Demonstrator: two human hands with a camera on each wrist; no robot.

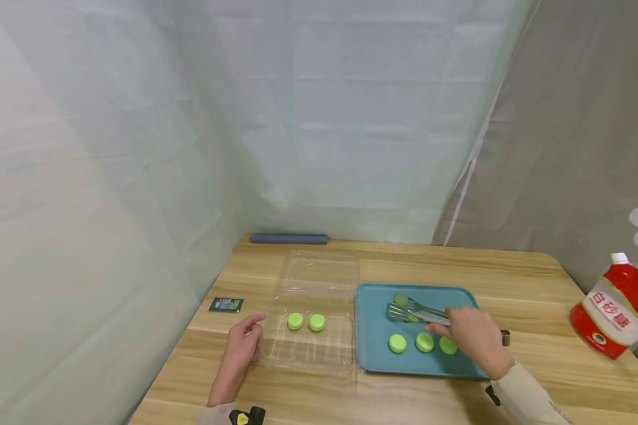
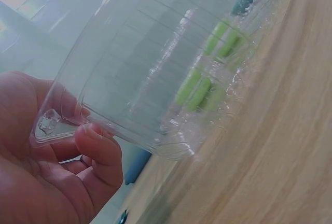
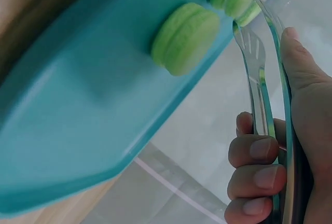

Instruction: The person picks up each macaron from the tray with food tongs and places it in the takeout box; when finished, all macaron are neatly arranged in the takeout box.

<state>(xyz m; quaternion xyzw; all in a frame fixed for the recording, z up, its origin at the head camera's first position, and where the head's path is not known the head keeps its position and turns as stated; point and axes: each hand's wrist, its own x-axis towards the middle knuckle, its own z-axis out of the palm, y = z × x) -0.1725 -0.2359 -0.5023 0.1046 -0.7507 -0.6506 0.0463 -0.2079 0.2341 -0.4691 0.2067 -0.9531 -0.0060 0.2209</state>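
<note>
My left hand (image 1: 239,342) is at the left side of a clear plastic clamshell box (image 1: 311,348), pinching its rim between thumb and fingers. The box lies with its lid (image 1: 321,274) folded back, and two green macarons (image 1: 295,321) sit side by side in it. Over a blue tray (image 1: 374,354), my right hand (image 1: 475,339) grips metal serving tongs (image 3: 257,68). The tong tips are spread apart and overlap a macaron (image 1: 412,317) toward the tray's back. A front row of green macarons (image 1: 397,343) lies nearer me, the rightmost partly under my hand.
A blue-grey rod (image 1: 289,238) lies along the table's back edge. To the left of the box is a small dark card (image 1: 226,304). A red and white sugar container (image 1: 614,310) with a white cap stands at the far right. Pale curtains (image 1: 351,118) hang behind the table.
</note>
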